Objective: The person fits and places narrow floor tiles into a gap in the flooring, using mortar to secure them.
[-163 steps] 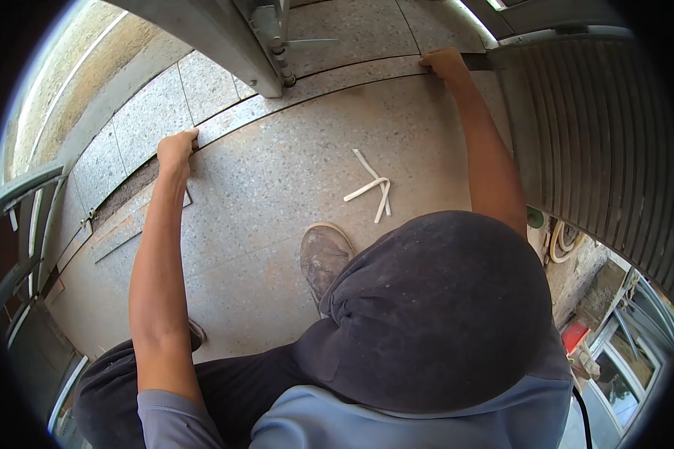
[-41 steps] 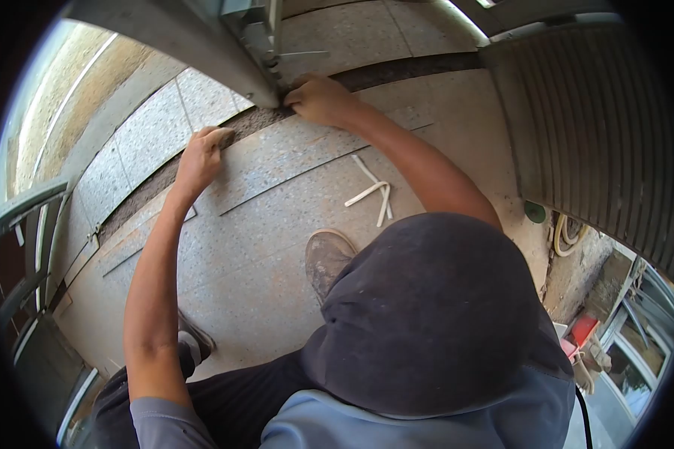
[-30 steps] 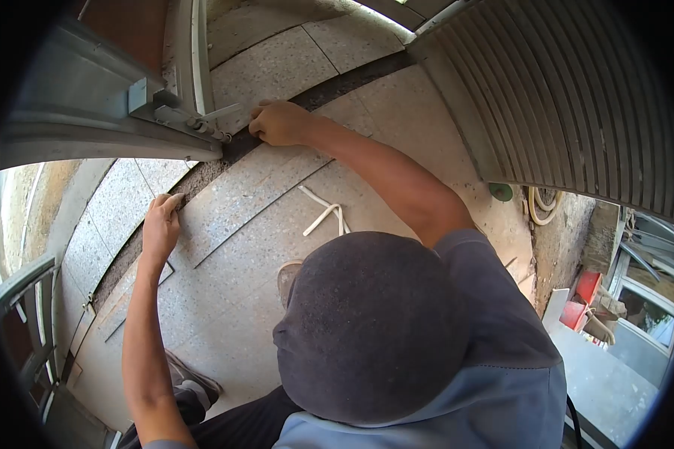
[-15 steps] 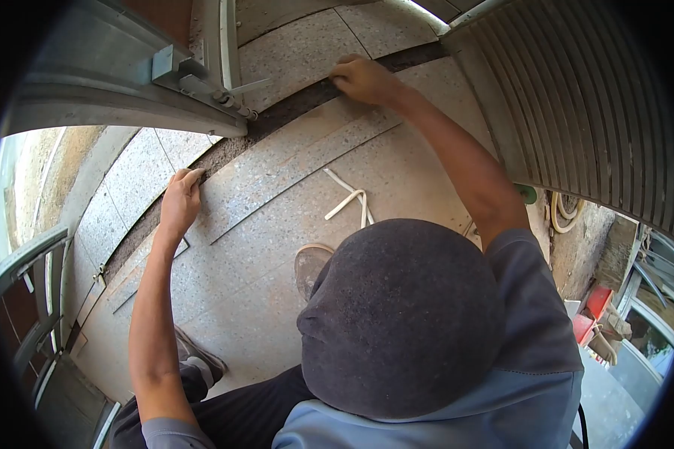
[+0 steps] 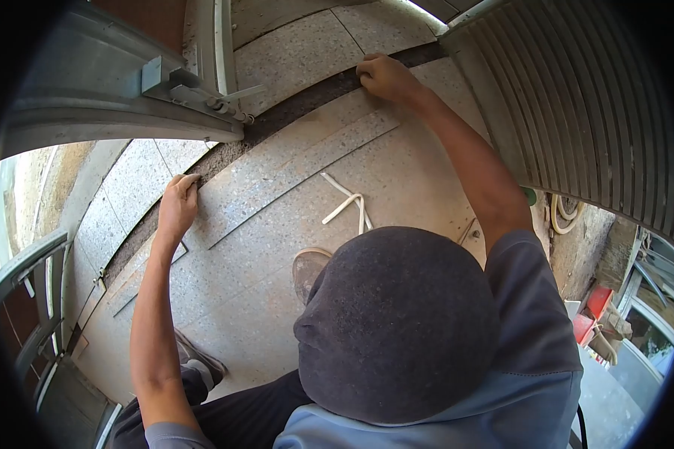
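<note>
My left hand [image 5: 178,205] is closed in a pinch at the near edge of a dark, gritty channel [image 5: 307,99] in the floor. Farther right along that edge, my right hand [image 5: 388,77] is also closed, fingers curled down beside the channel. What either hand holds, if anything, is hidden. Between the hands runs speckled stone tile [image 5: 277,172] with a dark straight line along its near side. Loose white bent strips [image 5: 346,200] lie on the floor in front of me.
A metal frame with a bolt latch [image 5: 202,97] stands at upper left. Ribbed metal sheeting [image 5: 584,112] rises at right. A coiled hose [image 5: 568,215] and a red object [image 5: 597,303] lie at lower right. My dark cap [image 5: 401,322] covers the lower middle, with my shoe [image 5: 308,271] beside it.
My right hand has shifted to the right along the channel edge. My left hand has moved only slightly, down and left. Both remain closed.
</note>
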{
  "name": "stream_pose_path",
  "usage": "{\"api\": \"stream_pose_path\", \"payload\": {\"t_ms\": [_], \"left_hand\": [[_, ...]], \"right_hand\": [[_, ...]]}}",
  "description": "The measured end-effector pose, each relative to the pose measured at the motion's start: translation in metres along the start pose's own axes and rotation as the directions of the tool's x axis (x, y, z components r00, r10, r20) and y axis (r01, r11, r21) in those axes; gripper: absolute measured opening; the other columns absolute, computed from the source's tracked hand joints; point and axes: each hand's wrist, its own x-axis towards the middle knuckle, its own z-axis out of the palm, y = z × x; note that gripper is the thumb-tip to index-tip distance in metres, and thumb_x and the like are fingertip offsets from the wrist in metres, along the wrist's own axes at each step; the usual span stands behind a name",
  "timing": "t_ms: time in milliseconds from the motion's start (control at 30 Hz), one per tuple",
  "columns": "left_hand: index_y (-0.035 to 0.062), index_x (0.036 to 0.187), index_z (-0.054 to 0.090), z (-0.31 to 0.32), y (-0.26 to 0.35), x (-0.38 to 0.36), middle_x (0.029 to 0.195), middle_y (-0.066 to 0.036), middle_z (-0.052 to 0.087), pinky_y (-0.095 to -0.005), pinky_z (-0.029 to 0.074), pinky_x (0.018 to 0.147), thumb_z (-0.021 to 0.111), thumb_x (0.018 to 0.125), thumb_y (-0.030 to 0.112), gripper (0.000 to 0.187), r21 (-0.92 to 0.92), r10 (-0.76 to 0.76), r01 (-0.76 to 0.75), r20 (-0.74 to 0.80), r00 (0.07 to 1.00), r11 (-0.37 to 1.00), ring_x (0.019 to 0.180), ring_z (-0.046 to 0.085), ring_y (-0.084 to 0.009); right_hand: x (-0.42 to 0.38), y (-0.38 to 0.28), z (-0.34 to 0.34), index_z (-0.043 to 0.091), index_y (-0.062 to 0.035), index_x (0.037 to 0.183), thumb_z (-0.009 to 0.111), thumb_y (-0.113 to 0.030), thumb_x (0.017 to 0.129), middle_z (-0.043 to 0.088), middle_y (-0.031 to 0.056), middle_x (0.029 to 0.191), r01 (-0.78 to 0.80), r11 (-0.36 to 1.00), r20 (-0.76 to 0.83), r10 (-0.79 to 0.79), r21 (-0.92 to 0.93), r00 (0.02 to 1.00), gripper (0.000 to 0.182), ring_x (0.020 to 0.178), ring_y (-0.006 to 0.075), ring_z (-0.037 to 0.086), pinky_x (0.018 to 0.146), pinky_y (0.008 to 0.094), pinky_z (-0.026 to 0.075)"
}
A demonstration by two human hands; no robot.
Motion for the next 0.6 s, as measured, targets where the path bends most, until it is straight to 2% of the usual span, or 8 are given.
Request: {"api": "stream_pose_path", "payload": {"t_ms": [67, 167, 267, 367, 467, 567, 600], "left_hand": [[-0.003, 0.115, 0.07, 0.0, 0.002, 0.002, 0.108, -0.02, 0.068, -0.04, 0.05, 0.093, 0.056, 0.096, 0.007, 0.025, -0.001, -0.01, 0.01, -0.001, 1.0, 1.0, 0.103, 0.065, -0.0374], [-0.003, 0.115, 0.07, 0.0, 0.003, 0.004, 0.108, -0.021, 0.068, -0.0401, 0.05, 0.093, 0.056, 0.095, 0.007, 0.026, -0.01, -0.02, 0.02, 0.013, 1.0, 1.0, 0.102, 0.065, -0.0375], [-0.003, 0.115, 0.07, 0.001, 0.002, 0.006, 0.107, -0.021, 0.068, -0.0403, 0.051, 0.092, 0.056, 0.095, 0.007, 0.026, -0.028, -0.03, 0.03, 0.017, 0.999, 0.999, 0.101, 0.065, -0.0376], [-0.0031, 0.115, 0.07, -0.001, 0.003, 0.005, 0.105, -0.021, 0.068, -0.0407, 0.051, 0.091, 0.056, 0.095, 0.007, 0.027, -0.026, -0.028, 0.029, 0.022, 0.999, 0.999, 0.1, 0.066, -0.0376], [-0.003, 0.115, 0.07, 0.0, 0.0, 0.004, 0.104, -0.021, 0.067, -0.0407, 0.051, 0.09, 0.056, 0.095, 0.007, 0.026, -0.01, -0.013, 0.013, 0.008, 1.0, 1.0, 0.098, 0.066, -0.0376], [-0.0027, 0.115, 0.07, 0.001, -0.001, 0.008, 0.104, -0.021, 0.067, -0.0405, 0.051, 0.089, 0.057, 0.095, 0.008, 0.026, -0.006, -0.032, 0.032, 0.015, 0.999, 0.999, 0.096, 0.066, -0.0377], [-0.0026, 0.115, 0.07, 0.002, -0.002, 0.008, 0.104, -0.021, 0.067, -0.0405, 0.051, 0.089, 0.057, 0.095, 0.008, 0.026, -0.013, -0.044, 0.044, 0.017, 0.999, 0.999, 0.096, 0.066, -0.0376]], "right_hand": [[0.002, -0.008, -0.004, 0.074, -0.0038, 0.099, 0.058, -0.019, 0.089, 0.07, 0.0144, 0.103, -0.016, 0.998, -0.048, 0.019, 0.054, 0.999, 0.024, 0.105, 0.0348, 0.065, 0.093, 0.0455, 0.052], [0.006, -0.039, 0.013, 0.074, -0.0043, 0.1, 0.059, -0.024, 0.092, 0.069, 0.0135, 0.105, 0.187, 0.972, -0.099, -0.174, 0.145, 0.98, 0.026, 0.105, 0.0339, 0.065, 0.094, 0.0453, 0.052], [0.007, -0.041, 0.018, 0.074, -0.0051, 0.1, 0.059, -0.027, 0.094, 0.069, 0.0135, 0.107, 0.257, 0.963, -0.074, -0.251, 0.086, 0.965, 0.027, 0.105, 0.0335, 0.065, 0.094, 0.0459, 0.052], [-0.002, -0.01, 0.007, 0.074, -0.0056, 0.098, 0.059, -0.027, 0.094, 0.07, 0.0151, 0.104, 0.213, 0.976, -0.003, -0.213, -0.051, 0.977, 0.027, 0.104, 0.0338, 0.065, 0.093, 0.0463, 0.052], [-0.008, 0.018, -0.004, 0.073, -0.0047, 0.093, 0.057, -0.027, 0.094, 0.07, 0.0164, 0.1, 0.067, 0.989, -0.05, -0.074, -0.13, 0.996, 0.027, 0.103, 0.0352, 0.065, 0.092, 0.0476, 0.052], [-0.006, -0.006, 0.003, 0.072, -0.0032, 0.087, 0.057, -0.027, 0.094, 0.069, 0.0174, 0.097, -0.034, 0.999, -0.221, 0.033, 0.0, 0.975, 0.029, 0.103, 0.0362, 0.065, 0.091, 0.0489, 0.052], [-0.008, -0.024, 0.007, 0.072, -0.004, 0.092, 0.057, -0.028, 0.094, 0.069, 0.0163, 0.1, -0.034, 0.999, -0.131, 0.039, 0.042, 0.991, 0.028, 0.104, 0.0353, 0.065, 0.092, 0.0477, 0.052]]}}
